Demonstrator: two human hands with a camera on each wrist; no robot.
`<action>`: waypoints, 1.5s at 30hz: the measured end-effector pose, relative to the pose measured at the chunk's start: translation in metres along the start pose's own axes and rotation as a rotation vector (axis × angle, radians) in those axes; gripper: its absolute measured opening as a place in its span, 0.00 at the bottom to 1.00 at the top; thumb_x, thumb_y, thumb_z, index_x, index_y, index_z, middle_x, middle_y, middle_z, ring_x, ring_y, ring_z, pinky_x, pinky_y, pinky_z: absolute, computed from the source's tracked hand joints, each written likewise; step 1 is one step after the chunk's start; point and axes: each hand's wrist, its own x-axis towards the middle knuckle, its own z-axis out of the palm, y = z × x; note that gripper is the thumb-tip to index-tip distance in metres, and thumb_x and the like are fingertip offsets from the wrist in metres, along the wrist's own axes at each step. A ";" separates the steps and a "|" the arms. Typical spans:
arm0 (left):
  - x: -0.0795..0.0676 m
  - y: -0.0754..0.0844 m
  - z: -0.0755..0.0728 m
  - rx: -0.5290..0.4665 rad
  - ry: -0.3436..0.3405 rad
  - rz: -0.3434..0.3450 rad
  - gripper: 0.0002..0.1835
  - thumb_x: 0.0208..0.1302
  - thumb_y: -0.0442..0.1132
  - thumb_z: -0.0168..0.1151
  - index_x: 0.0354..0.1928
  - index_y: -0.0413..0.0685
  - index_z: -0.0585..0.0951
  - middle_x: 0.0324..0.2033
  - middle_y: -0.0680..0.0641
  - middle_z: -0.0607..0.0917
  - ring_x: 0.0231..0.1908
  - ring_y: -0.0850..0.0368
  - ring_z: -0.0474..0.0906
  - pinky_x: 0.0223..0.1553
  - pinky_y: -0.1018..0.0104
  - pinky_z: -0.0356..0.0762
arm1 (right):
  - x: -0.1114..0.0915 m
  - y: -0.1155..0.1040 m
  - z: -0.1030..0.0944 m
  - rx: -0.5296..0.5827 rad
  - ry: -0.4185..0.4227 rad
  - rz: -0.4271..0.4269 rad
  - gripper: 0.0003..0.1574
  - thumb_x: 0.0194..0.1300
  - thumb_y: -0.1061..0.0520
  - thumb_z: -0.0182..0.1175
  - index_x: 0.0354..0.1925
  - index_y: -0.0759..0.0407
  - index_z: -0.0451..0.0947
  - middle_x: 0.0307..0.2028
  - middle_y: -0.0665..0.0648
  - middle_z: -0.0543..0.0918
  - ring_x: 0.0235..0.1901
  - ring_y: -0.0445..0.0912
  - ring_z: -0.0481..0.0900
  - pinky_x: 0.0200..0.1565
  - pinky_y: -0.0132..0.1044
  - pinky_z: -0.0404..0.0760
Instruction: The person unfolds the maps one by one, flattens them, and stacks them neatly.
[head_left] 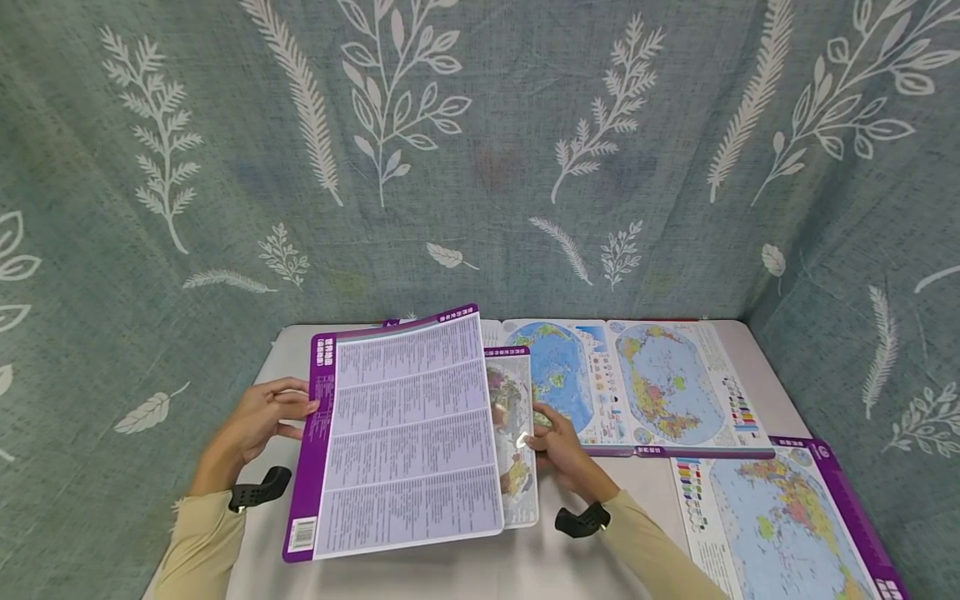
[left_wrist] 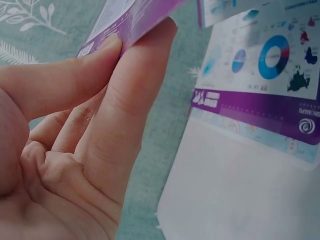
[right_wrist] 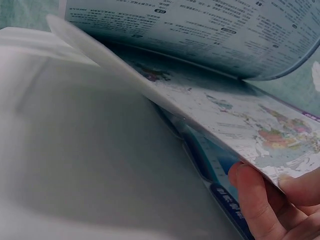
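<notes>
A large text-printed panel point(head_left: 416, 442) with a purple border and a barcode is held raised over the table. My left hand point(head_left: 255, 421) pinches its purple left edge between thumb and forefinger, seen close up in the left wrist view. Behind it, partly hidden, a map-printed panel point(head_left: 517, 417) sticks out to the right. My right hand point(head_left: 562, 450) pinches that panel's right edge, thumb on the printed face and fingers beneath. In the right wrist view the text panel point(right_wrist: 200, 30) curves up away from the map panel point(right_wrist: 225, 115), with a gap between them.
An unfolded sheet of world maps point(head_left: 671, 387) lies at the back right of the white table point(head_left: 405, 579). Another purple-edged world map point(head_left: 787, 517) lies at the front right, close against it. A grey-green leaf-patterned curtain point(head_left: 480, 167) surrounds the back and sides.
</notes>
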 end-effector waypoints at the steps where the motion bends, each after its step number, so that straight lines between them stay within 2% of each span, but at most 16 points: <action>1: 0.000 0.000 0.000 0.002 0.001 0.000 0.11 0.59 0.34 0.66 0.42 0.41 0.75 0.29 0.52 0.85 0.29 0.57 0.81 0.28 0.54 0.83 | 0.000 0.000 -0.001 -0.002 0.004 0.001 0.41 0.60 0.75 0.48 0.70 0.59 0.55 0.42 0.66 0.82 0.32 0.49 0.82 0.28 0.39 0.82; 10: 0.005 0.004 0.000 0.004 0.002 0.006 0.10 0.59 0.34 0.66 0.41 0.43 0.76 0.28 0.53 0.85 0.29 0.58 0.81 0.27 0.56 0.83 | 0.003 -0.003 -0.007 -0.006 0.003 -0.006 0.39 0.60 0.75 0.48 0.69 0.60 0.57 0.47 0.70 0.79 0.34 0.50 0.83 0.32 0.42 0.83; 15: 0.008 0.006 0.000 0.014 -0.004 0.004 0.12 0.60 0.35 0.66 0.42 0.42 0.75 0.29 0.53 0.85 0.31 0.56 0.83 0.27 0.56 0.83 | 0.004 -0.006 -0.010 -0.003 0.012 -0.008 0.39 0.60 0.75 0.49 0.69 0.60 0.57 0.44 0.68 0.81 0.33 0.50 0.82 0.30 0.40 0.82; 24: 0.013 0.009 0.002 0.022 0.001 0.005 0.12 0.59 0.36 0.66 0.43 0.41 0.75 0.29 0.53 0.84 0.30 0.58 0.81 0.28 0.55 0.83 | 0.003 -0.010 -0.016 -0.023 0.034 0.003 0.38 0.61 0.74 0.49 0.68 0.58 0.58 0.45 0.68 0.81 0.30 0.49 0.82 0.24 0.37 0.79; 33: 0.015 0.013 0.006 0.029 0.000 0.007 0.17 0.59 0.36 0.66 0.45 0.37 0.73 0.29 0.53 0.85 0.30 0.57 0.82 0.28 0.55 0.84 | 0.002 -0.014 -0.021 -0.027 0.051 0.016 0.38 0.61 0.74 0.50 0.68 0.59 0.58 0.48 0.69 0.80 0.31 0.49 0.83 0.25 0.38 0.81; 40: 0.016 0.014 0.008 0.011 0.012 -0.001 0.14 0.58 0.36 0.67 0.43 0.41 0.75 0.29 0.53 0.85 0.29 0.57 0.82 0.28 0.56 0.84 | 0.001 -0.018 -0.025 -0.028 0.069 0.031 0.38 0.63 0.73 0.51 0.69 0.56 0.57 0.49 0.69 0.79 0.28 0.48 0.83 0.21 0.36 0.78; 45: 0.017 0.014 0.010 0.013 0.030 0.007 0.15 0.58 0.36 0.67 0.44 0.40 0.75 0.29 0.54 0.85 0.30 0.57 0.82 0.28 0.56 0.84 | -0.002 -0.025 -0.027 -0.030 0.052 0.045 0.39 0.64 0.73 0.49 0.70 0.56 0.55 0.50 0.71 0.78 0.30 0.50 0.83 0.24 0.38 0.79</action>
